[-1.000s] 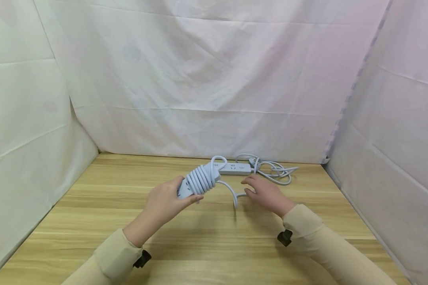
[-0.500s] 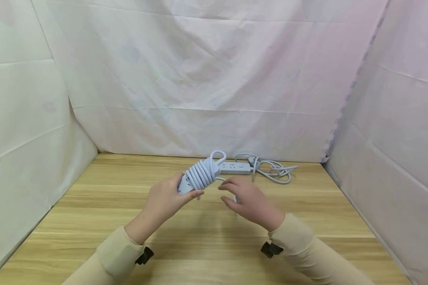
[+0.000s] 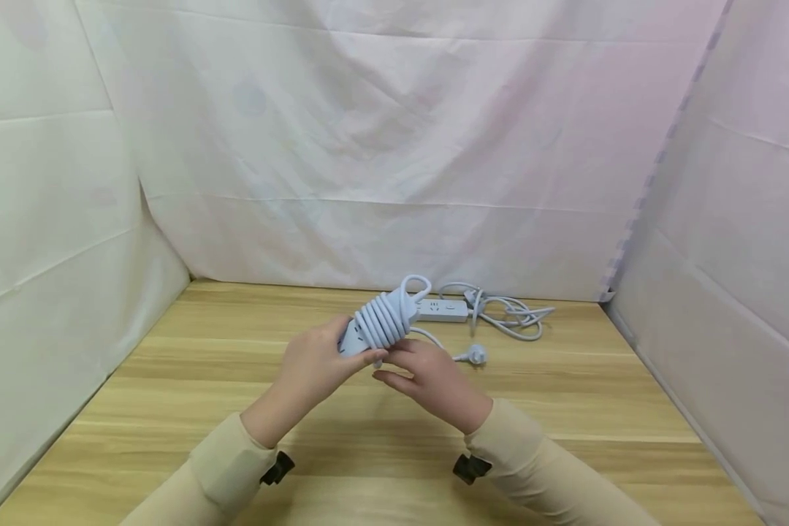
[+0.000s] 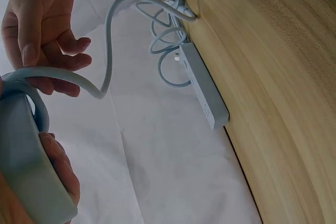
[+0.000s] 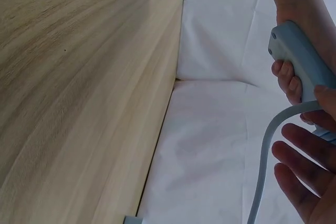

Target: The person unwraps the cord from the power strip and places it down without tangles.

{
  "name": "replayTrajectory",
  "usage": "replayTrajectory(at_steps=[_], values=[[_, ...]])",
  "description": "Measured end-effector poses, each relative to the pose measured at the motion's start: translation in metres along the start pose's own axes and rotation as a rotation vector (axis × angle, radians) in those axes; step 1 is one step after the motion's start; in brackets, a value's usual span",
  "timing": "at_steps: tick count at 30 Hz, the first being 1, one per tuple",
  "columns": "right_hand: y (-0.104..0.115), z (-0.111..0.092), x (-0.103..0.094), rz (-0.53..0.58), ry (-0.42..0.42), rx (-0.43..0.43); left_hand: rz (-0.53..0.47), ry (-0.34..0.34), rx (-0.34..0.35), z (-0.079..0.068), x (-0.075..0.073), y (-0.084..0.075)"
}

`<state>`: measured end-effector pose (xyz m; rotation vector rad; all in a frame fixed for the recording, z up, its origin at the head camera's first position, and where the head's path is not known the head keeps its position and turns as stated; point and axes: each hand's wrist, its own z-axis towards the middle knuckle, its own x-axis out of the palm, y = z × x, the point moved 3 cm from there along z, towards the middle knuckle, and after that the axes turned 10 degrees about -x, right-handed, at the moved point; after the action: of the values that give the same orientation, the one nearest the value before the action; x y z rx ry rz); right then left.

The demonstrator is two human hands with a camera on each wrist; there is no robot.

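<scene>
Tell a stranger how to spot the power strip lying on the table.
On the wooden table, look along the far edge, by the cloth backdrop. The power strip lies there. Its cord sprawls in loose loops at its right end, unlike the strip gripped by the left hand, wrapped in its own cord.

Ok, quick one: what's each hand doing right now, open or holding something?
Left hand: closed, holding a power strip with its cord wound round it.
Right hand: pinching an unwound stretch of that cord.
</scene>
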<state>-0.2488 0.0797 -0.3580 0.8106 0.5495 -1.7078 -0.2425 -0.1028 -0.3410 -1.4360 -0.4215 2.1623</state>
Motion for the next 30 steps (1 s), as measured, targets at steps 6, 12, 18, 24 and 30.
replayTrajectory(at_steps=[6, 12, 18, 24, 30], values=[[-0.0011, 0.0005, -0.0001, -0.045, -0.036, -0.042, 0.008, -0.018, 0.034, 0.001, 0.0005, -0.0033], [-0.0011, -0.0001, -0.0014, -0.067, -0.038, -0.07, 0.04, 0.004, 0.057, 0.0011, 0.0003, -0.0038], [-0.001, -0.0009, -0.0011, -0.081, -0.016, -0.074, 0.056, 0.031, 0.074, 0.0023, 0.0016, -0.0035], [-0.0008, -0.0005, 0.0, 0.005, 0.027, -0.02, 0.053, 0.018, 0.089, 0.0042, 0.0034, -0.0002], [-0.0026, -0.0002, -0.003, 0.153, 0.036, 0.115, 0.096, -0.004, 0.084, 0.0073, 0.0052, 0.0055]])
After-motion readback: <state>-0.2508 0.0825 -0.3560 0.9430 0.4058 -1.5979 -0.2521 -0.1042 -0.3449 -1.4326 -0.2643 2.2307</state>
